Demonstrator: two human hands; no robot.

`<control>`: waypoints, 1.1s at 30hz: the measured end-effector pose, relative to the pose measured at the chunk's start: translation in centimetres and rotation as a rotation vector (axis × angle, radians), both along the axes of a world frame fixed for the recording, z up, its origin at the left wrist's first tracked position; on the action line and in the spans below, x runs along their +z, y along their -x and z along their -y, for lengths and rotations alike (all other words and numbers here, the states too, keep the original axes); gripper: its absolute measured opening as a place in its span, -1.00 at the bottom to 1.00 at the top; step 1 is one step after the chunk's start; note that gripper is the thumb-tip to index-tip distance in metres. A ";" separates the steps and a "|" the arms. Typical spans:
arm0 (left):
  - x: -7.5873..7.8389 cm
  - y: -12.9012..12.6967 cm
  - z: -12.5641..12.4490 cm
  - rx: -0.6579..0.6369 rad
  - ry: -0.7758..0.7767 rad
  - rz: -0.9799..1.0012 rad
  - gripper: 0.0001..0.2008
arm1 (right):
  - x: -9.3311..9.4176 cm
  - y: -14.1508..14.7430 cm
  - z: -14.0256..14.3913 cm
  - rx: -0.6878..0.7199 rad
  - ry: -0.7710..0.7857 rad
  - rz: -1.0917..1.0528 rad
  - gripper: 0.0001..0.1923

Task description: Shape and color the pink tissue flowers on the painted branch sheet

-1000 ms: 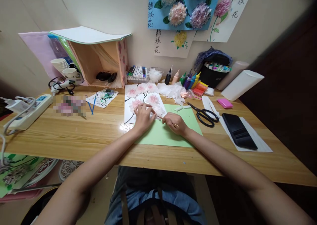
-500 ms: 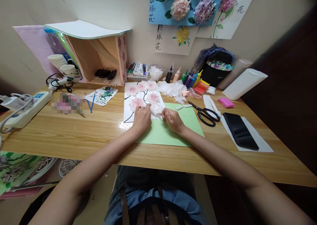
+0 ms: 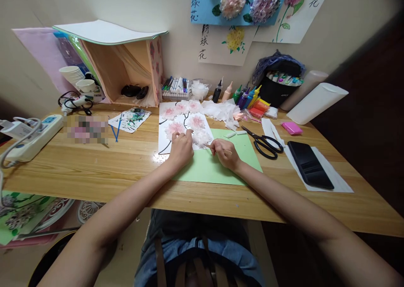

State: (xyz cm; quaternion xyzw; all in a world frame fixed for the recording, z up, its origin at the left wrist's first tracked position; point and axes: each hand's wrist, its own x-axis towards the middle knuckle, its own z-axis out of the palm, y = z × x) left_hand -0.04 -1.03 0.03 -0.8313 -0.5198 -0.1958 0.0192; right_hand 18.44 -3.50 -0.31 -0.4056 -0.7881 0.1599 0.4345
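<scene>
On the table lies a white sheet (image 3: 164,145) with painted dark branches and raised pink-white tissue flowers (image 3: 175,129). My left hand (image 3: 182,149) rests on its lower part, fingers apart and holding nothing, beside a white tissue flower (image 3: 202,138). In my right hand (image 3: 225,151) is a thin wooden stick (image 3: 208,146), its tip pointing left at that flower's lower right edge. Whether the tip touches the petals I cannot tell. A light green sheet (image 3: 202,169) lies beneath both hands and partly under the white sheet.
Black scissors (image 3: 267,146) and a dark phone (image 3: 309,165) lie to the right. Torn white tissue (image 3: 221,112), paint bottles (image 3: 217,92) and a marker tray (image 3: 175,89) stand along the back. A power strip (image 3: 34,139) lies at the left.
My right hand has moved slightly right with the stick, drawing back from the white flower. My left hand stays in place on the sheet. The camera view has shifted a little.
</scene>
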 end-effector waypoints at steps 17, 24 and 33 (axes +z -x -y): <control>0.0 0.0 0.0 -0.003 -0.001 0.004 -0.59 | -0.2 0.4 0.1 0.021 -0.050 -0.021 -0.44; 0.0 -0.1 0.0 -0.001 0.001 0.000 -0.61 | -0.2 0.8 -0.6 0.004 -0.005 -0.024 -0.44; 0.1 -0.1 -0.1 0.019 0.011 -0.006 -0.61 | -0.9 0.8 -1.3 -0.123 0.103 -0.195 -0.42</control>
